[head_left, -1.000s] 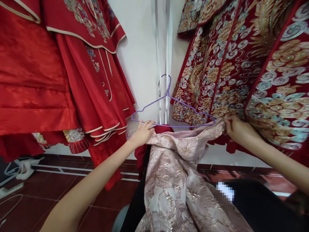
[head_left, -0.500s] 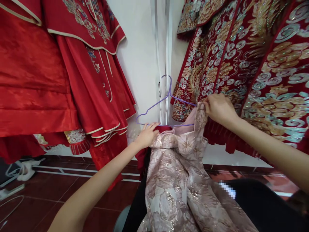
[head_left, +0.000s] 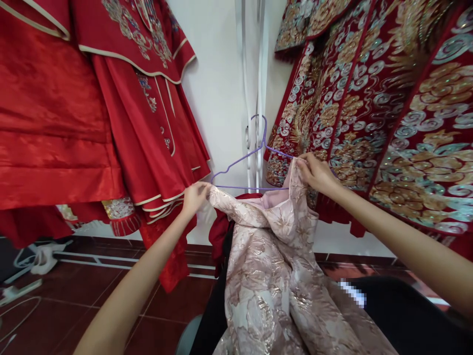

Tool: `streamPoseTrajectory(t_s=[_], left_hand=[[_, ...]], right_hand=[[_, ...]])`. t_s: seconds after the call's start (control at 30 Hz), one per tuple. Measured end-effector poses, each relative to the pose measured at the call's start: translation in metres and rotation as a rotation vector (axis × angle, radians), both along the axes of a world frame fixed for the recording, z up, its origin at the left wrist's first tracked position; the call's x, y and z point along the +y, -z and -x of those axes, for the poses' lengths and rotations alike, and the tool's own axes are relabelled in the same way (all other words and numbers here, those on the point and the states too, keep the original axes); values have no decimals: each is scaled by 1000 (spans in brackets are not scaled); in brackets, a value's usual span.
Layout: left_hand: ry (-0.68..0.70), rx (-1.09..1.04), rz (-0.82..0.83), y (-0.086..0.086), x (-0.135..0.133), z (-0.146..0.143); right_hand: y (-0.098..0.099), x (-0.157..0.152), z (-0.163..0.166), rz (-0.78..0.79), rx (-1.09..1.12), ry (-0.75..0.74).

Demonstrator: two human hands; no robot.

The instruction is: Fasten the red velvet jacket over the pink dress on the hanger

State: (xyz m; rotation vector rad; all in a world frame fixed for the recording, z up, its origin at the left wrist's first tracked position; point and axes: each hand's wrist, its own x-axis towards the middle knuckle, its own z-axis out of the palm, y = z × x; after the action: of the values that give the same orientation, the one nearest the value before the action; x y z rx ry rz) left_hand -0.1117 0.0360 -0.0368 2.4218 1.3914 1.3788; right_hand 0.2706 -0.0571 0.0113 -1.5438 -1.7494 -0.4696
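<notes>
A pink dress (head_left: 258, 276) with a shiny gold floral pattern hangs in front of me. Its right shoulder strap lies over the right arm of a purple hanger (head_left: 240, 159). My right hand (head_left: 317, 172) pinches that strap near the hanger's right end, which is hidden behind the hand and cloth. At the hanger's left end, my left hand (head_left: 195, 197) is closed on the dress's left strap and stretches it out sideways, just below the hanger's tip. The pale pink lining shows at the neckline between the two straps.
Red garments (head_left: 148, 128) hang on the left, and heavily embroidered red ones (head_left: 369, 113) on the right. White metal poles (head_left: 254, 64) stand behind the hanger. A black surface (head_left: 399, 315) is at lower right. White shoes (head_left: 44, 259) sit on a low rack at left.
My left hand has moved left from the bodice and pulled the left strap out to the hanger's left end. My right hand has shifted slightly left with the right strap.
</notes>
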Motion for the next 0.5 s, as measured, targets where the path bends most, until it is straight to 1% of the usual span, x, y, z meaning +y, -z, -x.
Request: streamPoseTrajectory(t_s=[0.1, 0.2, 0.33, 0.5], left_hand=[[7, 33, 66, 2, 11, 13], [0, 34, 91, 6, 18, 15], [16, 14, 77, 9, 22, 15], [60, -26, 60, 10, 20, 22]], right_hand=[[-4, -1, -3, -18, -19, 1], [-5, -1, -4, -5, -39, 6], [-7, -2, -6, 20, -45, 7], [-8, -4, -6, 9, -50, 1]])
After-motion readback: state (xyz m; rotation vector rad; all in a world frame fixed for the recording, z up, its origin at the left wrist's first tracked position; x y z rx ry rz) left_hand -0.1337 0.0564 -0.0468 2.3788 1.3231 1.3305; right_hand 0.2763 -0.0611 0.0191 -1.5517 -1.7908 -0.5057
